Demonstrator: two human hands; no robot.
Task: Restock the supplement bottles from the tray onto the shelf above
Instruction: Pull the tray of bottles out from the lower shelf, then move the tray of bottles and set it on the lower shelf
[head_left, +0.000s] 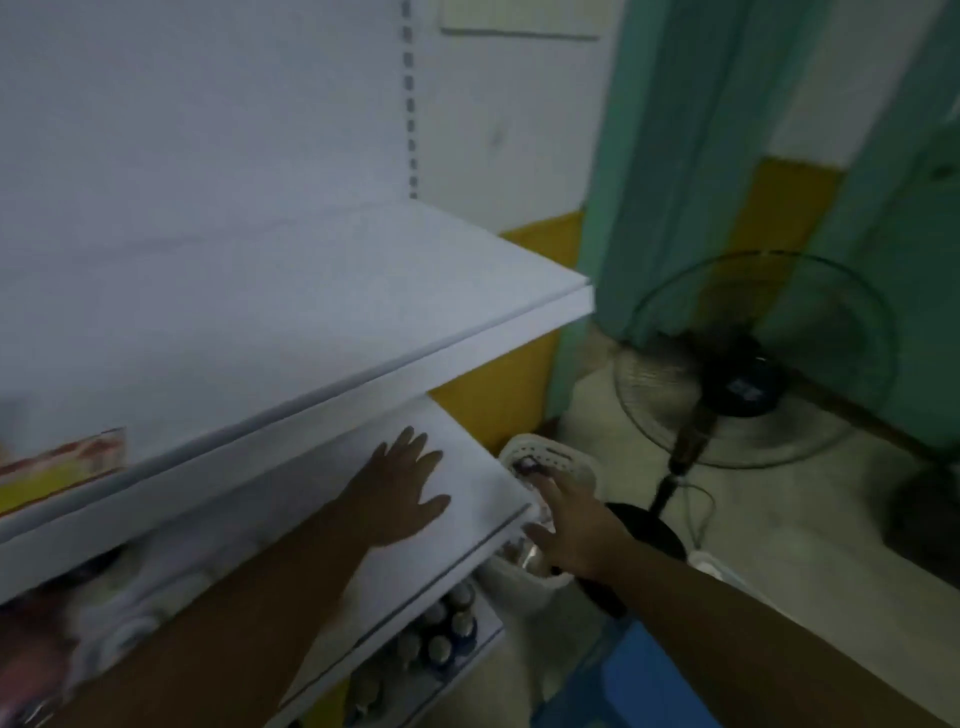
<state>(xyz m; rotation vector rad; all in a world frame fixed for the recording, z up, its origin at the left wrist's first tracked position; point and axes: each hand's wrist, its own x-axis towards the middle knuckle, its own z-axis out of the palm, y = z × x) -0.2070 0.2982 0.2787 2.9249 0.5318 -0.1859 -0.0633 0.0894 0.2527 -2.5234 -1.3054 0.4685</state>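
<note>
At the far left, we are seeing the corner of a yellow and red printed carton (62, 462) sitting on the broad white upper shelf board (311, 291), which is otherwise showing bare white. Below it, our left hand (400, 488) is lying palm down on the white middle shelf board (483, 514), fingers straight and spread, grasping nothing. We are probably bracing ourselves there while leaning toward the right. Under that board, a cluster of small dark bottles with pale round caps (447, 634) is standing on the lowest shelf.

Just past the shelf's right end, the white perforated plastic tray (550, 452) is sitting low. The supplement bottles (527, 465) are inside it, blurred. Our right hand (571, 525) is reaching down into it with fingers splayed, apparently released and not yet closing round a bottle, though blur is hiding the fingertips. We judge the pick-up is only starting.

Nearer us, a blue plastic stool (639, 686) is showing. Farther right, a black pedestal fan with a wire cage (753, 364) is standing on the pale floor (779, 519), before a green curtain (675, 156) and a white wall with a yellow band (493, 405).
</note>
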